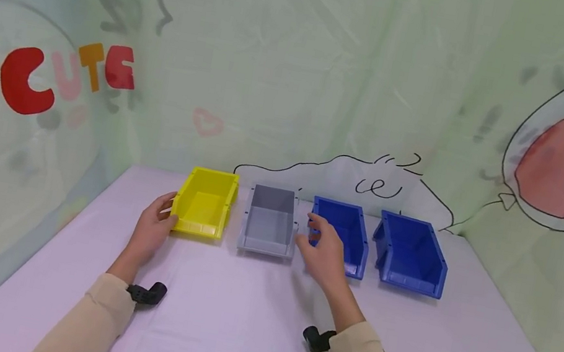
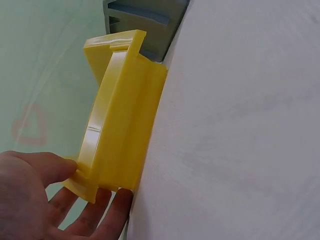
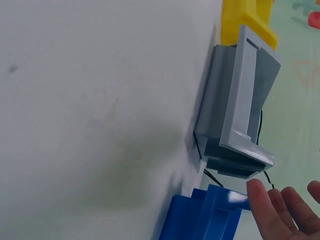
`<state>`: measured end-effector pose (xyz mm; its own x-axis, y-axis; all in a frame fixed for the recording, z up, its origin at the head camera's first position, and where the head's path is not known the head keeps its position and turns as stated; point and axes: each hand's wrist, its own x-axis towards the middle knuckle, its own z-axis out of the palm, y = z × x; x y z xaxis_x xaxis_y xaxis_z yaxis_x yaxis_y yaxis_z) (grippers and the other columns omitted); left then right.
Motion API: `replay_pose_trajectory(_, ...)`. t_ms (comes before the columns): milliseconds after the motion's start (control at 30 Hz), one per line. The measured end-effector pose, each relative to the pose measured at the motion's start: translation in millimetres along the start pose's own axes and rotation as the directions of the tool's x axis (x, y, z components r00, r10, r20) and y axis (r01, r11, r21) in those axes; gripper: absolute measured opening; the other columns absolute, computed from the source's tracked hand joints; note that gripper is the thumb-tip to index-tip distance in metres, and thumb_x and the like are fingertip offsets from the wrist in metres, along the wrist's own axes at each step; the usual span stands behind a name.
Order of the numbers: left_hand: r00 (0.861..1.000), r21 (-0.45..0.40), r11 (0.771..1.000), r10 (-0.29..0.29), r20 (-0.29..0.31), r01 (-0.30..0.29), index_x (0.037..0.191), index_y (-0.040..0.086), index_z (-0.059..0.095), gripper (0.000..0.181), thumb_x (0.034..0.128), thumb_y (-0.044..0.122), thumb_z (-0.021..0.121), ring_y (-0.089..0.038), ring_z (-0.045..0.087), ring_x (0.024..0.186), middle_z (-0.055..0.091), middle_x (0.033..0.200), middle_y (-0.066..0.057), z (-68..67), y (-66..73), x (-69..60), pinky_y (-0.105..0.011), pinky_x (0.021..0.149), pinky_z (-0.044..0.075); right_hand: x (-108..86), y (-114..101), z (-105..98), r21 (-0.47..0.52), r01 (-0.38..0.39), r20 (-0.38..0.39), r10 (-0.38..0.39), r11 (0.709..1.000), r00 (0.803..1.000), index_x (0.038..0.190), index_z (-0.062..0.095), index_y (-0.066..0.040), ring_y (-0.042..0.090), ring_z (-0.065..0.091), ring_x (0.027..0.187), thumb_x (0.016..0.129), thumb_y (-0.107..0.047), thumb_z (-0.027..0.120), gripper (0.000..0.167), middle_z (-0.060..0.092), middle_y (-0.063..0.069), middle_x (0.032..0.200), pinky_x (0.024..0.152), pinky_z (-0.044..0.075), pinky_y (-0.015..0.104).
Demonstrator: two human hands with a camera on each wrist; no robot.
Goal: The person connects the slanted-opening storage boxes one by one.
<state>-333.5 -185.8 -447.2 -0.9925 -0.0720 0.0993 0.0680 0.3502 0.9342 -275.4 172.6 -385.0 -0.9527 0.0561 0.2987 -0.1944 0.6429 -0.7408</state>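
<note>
Beige sleeves (image 1: 89, 318) angle inward — left hand (image 1: 150, 232) gripping the yellow bin (image 1: 202, 203).

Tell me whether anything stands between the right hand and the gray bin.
Nothing visible does: the right hand is just right of the gray bin. The nearer blue bin, partly hidden by that hand, is not between them.

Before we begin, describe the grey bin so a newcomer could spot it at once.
Across the pale table, find the yellow bin at the row's left end. Between it and a blue bin stands the grey bin, the only one of that colour.
</note>
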Motion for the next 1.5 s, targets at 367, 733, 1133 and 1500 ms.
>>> replay_pose_trajectory(367, 0.999, -0.066, 0.997, -0.026, 0.026, 0.027, 0.159, 0.019, 0.039, 0.059, 0.1031, 0.014, 0.058, -0.035, 0.048, 0.143, 0.043, 0.16, -0.014, -4.5, 6.4, 2.9, -0.048, 0.112, 0.05, 17.9, -14, 5, -0.028, -0.047, 0.099, 0.049, 0.999, 0.994, 0.154, 0.043, -0.002, 0.043, 0.055, 0.133, 0.095, -0.018, 0.063, 0.065, 0.052, 0.026, 0.148, 0.105, 0.051, 0.057)
replay_pose_trajectory(733, 0.993, -0.094, 0.991, -0.09, 0.078, 0.097, 0.158, 0.022, 0.041, 0.06, 0.1017, 0.012, 0.061, -0.032, 0.049, 0.142, 0.044, 0.159, -0.01, -5.8, 4.0, 4.0, -0.043, 0.109, 0.053, 33.1, -16, 18, -0.024, -0.236, 0.175, 0.236, 0.972, 0.956, 0.16, 0.028, -0.002, 0.04, 0.058, 0.127, 0.099, -0.017, 0.061, 0.071, 0.046, 0.027, 0.154, 0.104, 0.052, 0.052)
replay_pose_trajectory(1133, 0.993, -0.082, 0.993, -0.078, 0.093, 0.086, 0.158, 0.023, 0.042, 0.062, 0.1, 0.011, 0.062, -0.033, 0.049, 0.141, 0.045, 0.158, -0.011, -7.5, 3.5, 6.1, -0.047, 0.111, 0.051, 40.6, -11, 21, 0.048, -0.349, 0.186, 0.335, 0.936, 0.924, 0.157, 0.036, -0.002, 0.038, 0.055, 0.126, 0.095, -0.003, 0.052, 0.064, 0.049, 0.027, 0.148, 0.078, 0.06, 0.04)
replay_pose_trajectory(1500, 0.992, -0.071, 0.993, -0.085, 0.095, 0.092, 0.157, 0.021, 0.043, 0.063, 0.0982, 0.012, 0.065, -0.034, 0.049, 0.141, 0.046, 0.157, -0.011, -12.4, 0.7, -0.7, -0.049, 0.114, 0.048, 36.9, -8, 27, 0.148, -0.354, 0.155, 0.332, 0.923, 0.93, 0.15, 0.047, -0.003, 0.039, 0.06, 0.122, 0.094, -0.008, 0.062, 0.058, 0.055, 0.025, 0.141, 0.081, 0.064, 0.045)
